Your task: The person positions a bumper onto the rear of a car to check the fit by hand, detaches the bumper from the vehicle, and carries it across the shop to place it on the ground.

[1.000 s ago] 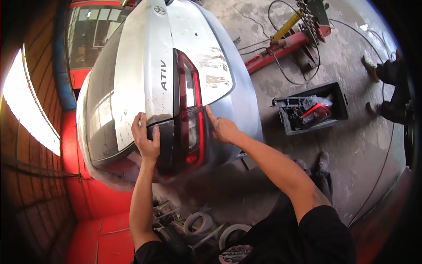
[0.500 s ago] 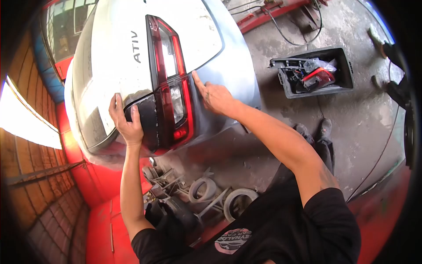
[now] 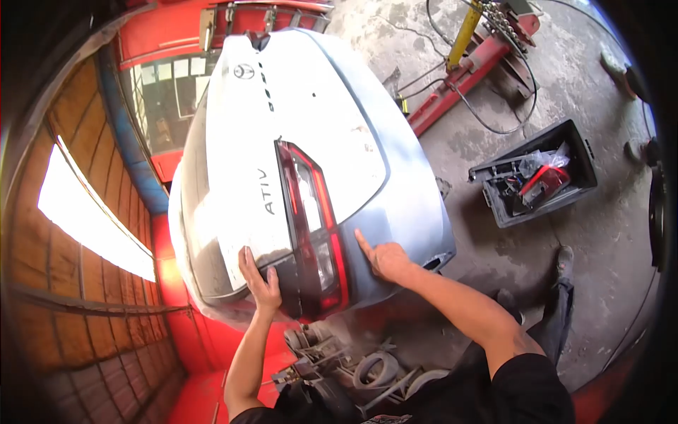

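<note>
The rear of a silver car [image 3: 417, 191] with "ATIV" lettering is before me. Its tail light [image 3: 318, 233], red-edged with clear lenses, spans the seam between the trunk lid [image 3: 332, 106] and the body corner. My left hand [image 3: 263, 284], fingers extended and thumb apart, rests against the dark unpainted panel [image 3: 286, 279] left of the light. Just right of the light, my right hand [image 3: 385, 258] has its index finger stretched out over the grey-blue panel and the other fingers curled. Whether that fingertip touches the surface I cannot tell. Neither hand holds anything.
A black crate [image 3: 501, 213] on the concrete floor contains another tail light [image 3: 542, 185] and plastic parts. Farther back stands a red frame [image 3: 473, 71] with a yellow post and hoses. Tires [image 3: 376, 372] and metal parts lie below the car. Another person's feet show at right.
My view has shifted, so the car and crate appear lower and farther right. My right fingertip has moved slightly away from the tail light's edge. My left hand stays by the dark panel.
</note>
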`<state>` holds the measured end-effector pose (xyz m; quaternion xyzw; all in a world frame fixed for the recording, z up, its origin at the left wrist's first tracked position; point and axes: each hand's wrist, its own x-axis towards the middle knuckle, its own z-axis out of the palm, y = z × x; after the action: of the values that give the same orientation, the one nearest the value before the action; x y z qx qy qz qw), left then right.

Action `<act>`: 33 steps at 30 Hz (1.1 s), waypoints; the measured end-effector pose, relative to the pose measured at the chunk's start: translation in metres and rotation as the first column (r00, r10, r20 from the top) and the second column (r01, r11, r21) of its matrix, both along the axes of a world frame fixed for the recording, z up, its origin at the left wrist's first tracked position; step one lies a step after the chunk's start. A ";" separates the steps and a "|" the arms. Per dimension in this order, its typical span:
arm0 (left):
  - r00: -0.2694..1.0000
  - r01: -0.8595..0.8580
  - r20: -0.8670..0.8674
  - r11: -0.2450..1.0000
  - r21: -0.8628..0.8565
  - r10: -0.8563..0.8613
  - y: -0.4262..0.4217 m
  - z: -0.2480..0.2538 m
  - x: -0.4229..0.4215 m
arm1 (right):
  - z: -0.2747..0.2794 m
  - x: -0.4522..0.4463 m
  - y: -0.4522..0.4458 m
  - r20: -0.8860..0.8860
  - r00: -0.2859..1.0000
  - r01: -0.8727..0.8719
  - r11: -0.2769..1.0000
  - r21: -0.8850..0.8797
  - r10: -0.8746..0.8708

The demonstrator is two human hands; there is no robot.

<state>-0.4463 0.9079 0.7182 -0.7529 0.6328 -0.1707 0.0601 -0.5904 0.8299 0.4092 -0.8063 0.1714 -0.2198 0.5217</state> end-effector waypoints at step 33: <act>0.998 -0.051 0.040 0.997 0.049 0.049 -0.007 0.001 0.000 | -0.008 -0.009 0.005 -0.069 0.988 -0.136 0.991 -0.003 0.136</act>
<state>-0.4467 0.9008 0.7196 -0.7633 0.6165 -0.1677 0.0954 -0.5995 0.8344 0.4016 -0.8253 0.1330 -0.1564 0.5261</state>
